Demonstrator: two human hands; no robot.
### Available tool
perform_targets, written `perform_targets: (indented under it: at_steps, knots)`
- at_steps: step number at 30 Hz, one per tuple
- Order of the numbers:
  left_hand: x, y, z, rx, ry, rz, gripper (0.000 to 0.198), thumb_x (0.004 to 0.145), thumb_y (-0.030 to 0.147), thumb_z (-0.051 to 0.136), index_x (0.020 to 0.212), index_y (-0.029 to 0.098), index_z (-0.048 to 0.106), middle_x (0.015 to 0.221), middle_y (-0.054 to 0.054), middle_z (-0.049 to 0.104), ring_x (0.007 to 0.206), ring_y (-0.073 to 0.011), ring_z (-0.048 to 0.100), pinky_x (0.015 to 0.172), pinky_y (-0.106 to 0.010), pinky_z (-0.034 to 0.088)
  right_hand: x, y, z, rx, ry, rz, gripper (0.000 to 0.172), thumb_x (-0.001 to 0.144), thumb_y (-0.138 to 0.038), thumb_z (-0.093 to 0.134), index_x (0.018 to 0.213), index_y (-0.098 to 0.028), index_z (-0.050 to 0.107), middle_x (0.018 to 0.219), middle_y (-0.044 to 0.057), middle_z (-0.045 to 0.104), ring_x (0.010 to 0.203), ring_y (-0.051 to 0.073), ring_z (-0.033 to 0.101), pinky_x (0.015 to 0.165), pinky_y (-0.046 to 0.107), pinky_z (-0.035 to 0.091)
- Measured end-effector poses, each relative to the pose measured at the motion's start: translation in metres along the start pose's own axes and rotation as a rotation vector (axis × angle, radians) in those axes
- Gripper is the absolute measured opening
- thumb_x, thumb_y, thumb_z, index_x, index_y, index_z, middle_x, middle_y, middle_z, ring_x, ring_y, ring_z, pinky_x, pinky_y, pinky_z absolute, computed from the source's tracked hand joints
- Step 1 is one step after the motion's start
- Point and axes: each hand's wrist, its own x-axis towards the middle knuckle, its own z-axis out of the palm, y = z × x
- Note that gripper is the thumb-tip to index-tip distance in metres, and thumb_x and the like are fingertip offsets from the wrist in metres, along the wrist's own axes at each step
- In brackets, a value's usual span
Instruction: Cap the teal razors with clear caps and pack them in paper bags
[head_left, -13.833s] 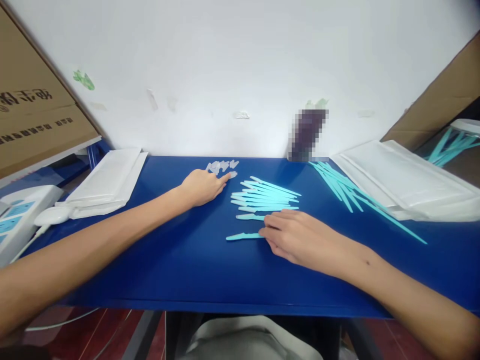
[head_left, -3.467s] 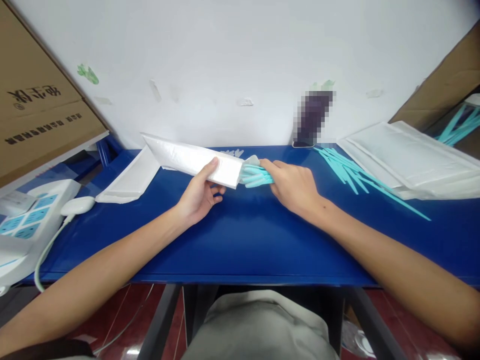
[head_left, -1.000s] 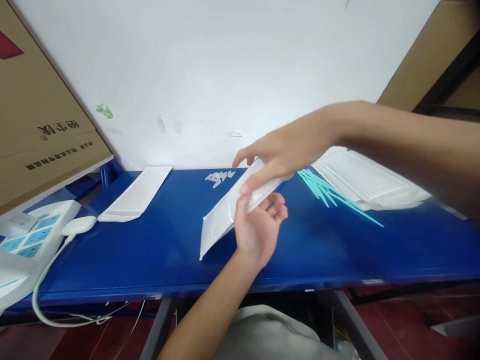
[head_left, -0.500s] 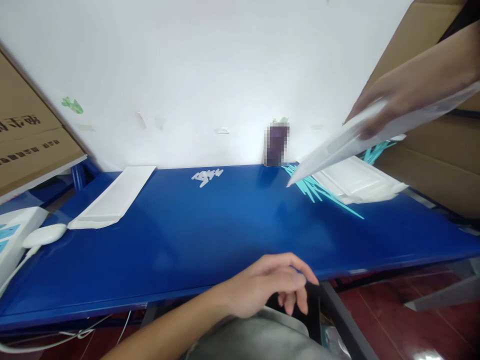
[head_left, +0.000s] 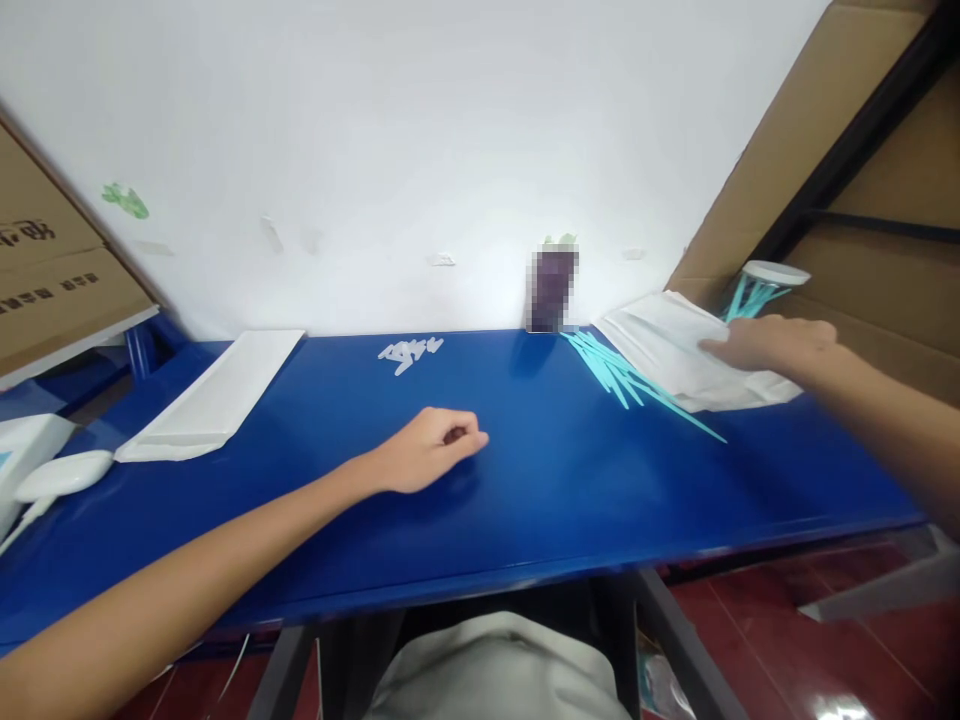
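My left hand (head_left: 435, 450) is over the middle of the blue table (head_left: 517, 490), fingers curled into a loose fist with nothing visible in it. At the right, my right hand (head_left: 780, 345) has its curled fingers at the right end of a flat white paper bag (head_left: 675, 345), which lies on the right side of the table. Its fingertips are partly hidden. Thin teal strips (head_left: 615, 372) lie fanned out beside the bag. More teal strips (head_left: 750, 297) stick out of a white-rimmed container (head_left: 776, 273) just behind my right hand.
A long flat white bag (head_left: 217, 395) lies at the left, near a white device with a cable (head_left: 67, 475). Short whitish strips (head_left: 409, 352) lie by the white wall (head_left: 420, 150). A blurred dark purple patch (head_left: 553, 290) is at the wall. Cardboard (head_left: 67, 260) flanks the table.
My right hand has come down with the white bag onto the right side of the table. My left hand has risen from the front edge to over the table, and its fingers have closed.
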Motion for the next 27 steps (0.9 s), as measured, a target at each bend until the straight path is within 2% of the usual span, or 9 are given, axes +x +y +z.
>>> perform_targets:
  at_steps: [3,6,8,10,12,15,18,23,27]
  knots:
    - [0.009,-0.026,-0.022,0.015,0.165,-0.016,0.046,0.098,0.051,0.052,0.067,0.02,0.039,0.066,0.003,0.037,0.063,-0.0131,0.033,0.06,-0.027,0.027,-0.008,-0.007,-0.001,-0.066,-0.022,-0.093,0.063,0.097,-0.053,0.058,0.132,-0.001,0.07,0.132,0.048,0.057,0.125,0.047,0.058,0.075,0.055,0.037]
    - [0.016,-0.049,-0.042,-0.176,0.333,-0.002,0.047,0.092,0.05,0.059,0.065,0.02,0.035,0.064,0.004,0.033,0.059,-0.0119,0.031,0.056,-0.026,0.025,-0.015,-0.028,0.0,-0.058,-0.074,-0.351,0.063,0.101,-0.047,0.051,0.153,-0.011,0.053,0.15,0.034,0.052,0.136,0.041,0.051,0.094,0.051,0.039]
    - [0.017,-0.058,-0.052,-0.369,0.384,-0.001,0.049,0.086,0.049,0.067,0.064,0.021,0.034,0.06,0.005,0.028,0.053,-0.0096,0.026,0.051,-0.025,0.021,-0.02,-0.047,0.012,-0.042,-0.17,-0.477,0.065,0.102,-0.051,0.049,0.154,-0.012,0.051,0.147,0.027,0.058,0.131,0.036,0.057,0.099,0.043,0.042]
    - [0.014,-0.06,-0.059,-0.507,0.407,-0.011,0.05,0.081,0.047,0.073,0.063,0.022,0.034,0.058,0.007,0.024,0.05,-0.0075,0.02,0.049,-0.025,0.018,-0.024,-0.065,0.029,-0.044,-0.266,-0.514,0.072,0.101,-0.059,0.047,0.152,-0.009,0.052,0.14,0.027,0.064,0.123,0.036,0.063,0.097,0.041,0.047]
    - [0.008,-0.058,-0.064,-0.518,0.434,-0.018,0.05,0.08,0.046,0.074,0.062,0.022,0.034,0.057,0.008,0.023,0.049,-0.0071,0.018,0.049,-0.025,0.017,-0.028,-0.08,0.045,-0.054,-0.323,-0.519,0.077,0.1,-0.064,0.043,0.147,-0.005,0.055,0.133,0.029,0.067,0.119,0.038,0.066,0.094,0.042,0.049]
    - [-0.002,-0.054,-0.067,-0.254,0.473,-0.009,0.051,0.085,0.047,0.067,0.059,0.021,0.032,0.058,0.005,0.025,0.053,-0.0092,0.021,0.053,-0.027,0.018,-0.036,-0.093,0.054,-0.068,-0.343,-0.539,0.069,0.104,-0.059,0.036,0.13,-0.002,0.065,0.123,0.032,0.069,0.112,0.039,0.068,0.09,0.044,0.05]
    - [-0.008,-0.051,-0.066,0.107,0.435,0.021,0.052,0.091,0.045,0.057,0.056,0.019,0.028,0.058,0.003,0.025,0.056,-0.0109,0.023,0.058,-0.029,0.02,-0.055,-0.101,0.048,-0.072,-0.306,-0.595,0.054,0.107,-0.041,0.032,0.118,-0.002,0.069,0.117,0.032,0.068,0.108,0.038,0.068,0.09,0.044,0.049]
    - [-0.009,-0.046,-0.058,0.496,0.317,0.116,0.051,0.093,0.042,0.051,0.054,0.018,0.027,0.05,0.005,0.025,0.052,-0.0105,0.016,0.07,-0.032,0.032,-0.108,-0.12,0.028,-0.004,-0.237,-0.783,0.044,0.106,-0.026,0.03,0.117,-0.004,0.066,0.113,0.027,0.067,0.101,0.033,0.066,0.092,0.044,0.048]
    - [-0.01,-0.039,-0.054,0.601,0.324,0.135,0.05,0.093,0.043,0.047,0.054,0.02,0.027,0.046,0.004,0.03,0.049,-0.0121,0.025,0.067,-0.033,0.033,-0.158,-0.147,0.017,0.091,-0.215,-0.943,0.041,0.107,-0.024,0.033,0.129,-0.007,0.062,0.117,0.021,0.066,0.102,0.03,0.063,0.094,0.042,0.05]
